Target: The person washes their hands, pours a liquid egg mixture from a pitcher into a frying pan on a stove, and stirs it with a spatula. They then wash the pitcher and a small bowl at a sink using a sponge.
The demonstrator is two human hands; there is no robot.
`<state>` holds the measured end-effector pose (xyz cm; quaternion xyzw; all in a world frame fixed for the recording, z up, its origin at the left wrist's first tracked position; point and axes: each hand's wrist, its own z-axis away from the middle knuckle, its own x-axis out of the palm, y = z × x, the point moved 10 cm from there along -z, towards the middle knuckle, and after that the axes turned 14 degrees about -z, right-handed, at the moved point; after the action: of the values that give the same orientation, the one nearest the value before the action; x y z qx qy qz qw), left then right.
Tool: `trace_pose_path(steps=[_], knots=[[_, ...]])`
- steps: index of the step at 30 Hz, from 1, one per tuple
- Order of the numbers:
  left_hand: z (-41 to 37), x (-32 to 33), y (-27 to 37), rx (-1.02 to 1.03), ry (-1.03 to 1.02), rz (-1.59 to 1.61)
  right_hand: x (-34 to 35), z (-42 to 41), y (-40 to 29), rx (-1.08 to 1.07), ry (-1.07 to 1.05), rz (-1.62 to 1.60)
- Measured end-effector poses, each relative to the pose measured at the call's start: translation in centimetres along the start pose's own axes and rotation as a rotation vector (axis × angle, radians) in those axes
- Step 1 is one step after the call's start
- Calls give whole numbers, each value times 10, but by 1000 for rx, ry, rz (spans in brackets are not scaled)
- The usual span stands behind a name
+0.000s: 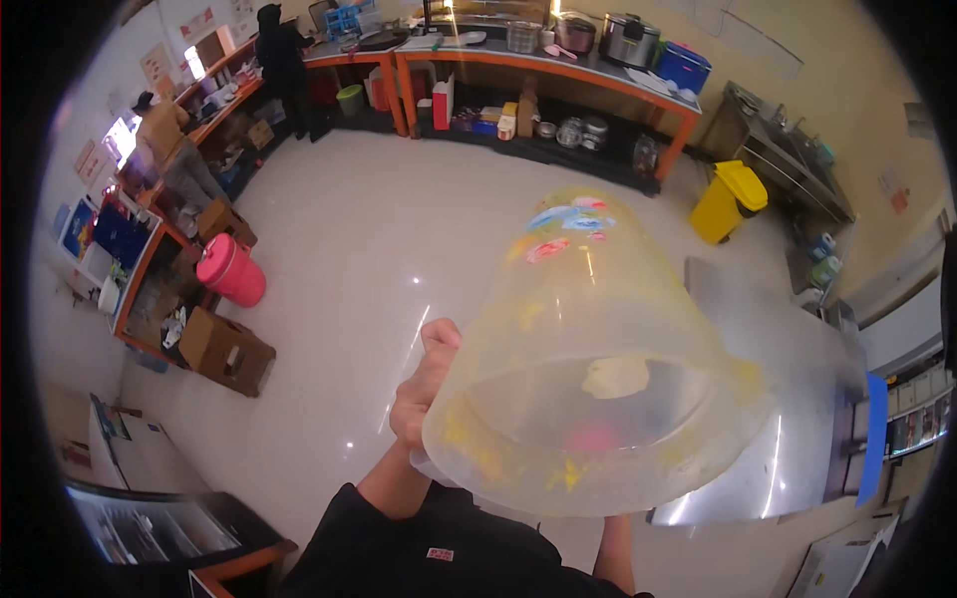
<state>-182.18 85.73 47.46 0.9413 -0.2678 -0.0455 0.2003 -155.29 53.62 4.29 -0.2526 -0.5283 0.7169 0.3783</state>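
A large translucent plastic jug (591, 314) fills the space before me, its broad end towards me. Red and blue flower prints mark its far end, and yellow smears stain the wall. My left hand (426, 389) grips the jug at its left side; the grip is partly hidden behind the plastic. Of my right arm only the forearm (617, 549) shows below the jug, while the hand itself is hidden. A cream-coloured patch (617, 376) and a blurred pink spot (593, 435) show within the jug's outline; I cannot tell which surface bears them.
A stainless steel table (785, 404) stands close on the right. Across the floor are a long orange-framed workbench (478, 56), a yellow bin (727, 202) and a sink (792, 138). Leftward are a pink drum (232, 270), a cardboard box (226, 351) and two people (284, 71) at the counters.
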Motion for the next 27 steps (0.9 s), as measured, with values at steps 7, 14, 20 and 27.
trace_pose_path(steps=[7,14,20,27], knots=[[-100,-31,-149,40,-74,-124,174,-85,-72,129,161,-860],[-94,27,-309,-301,-246,-122,210,-195,-66,-31,-53,-1121],[-68,138,-329,-316,-480,-51,159,-140,-76,-199,315,-1302],[92,279,-262,-443,-832,704,140,138,28,-391,1052,-1357]])
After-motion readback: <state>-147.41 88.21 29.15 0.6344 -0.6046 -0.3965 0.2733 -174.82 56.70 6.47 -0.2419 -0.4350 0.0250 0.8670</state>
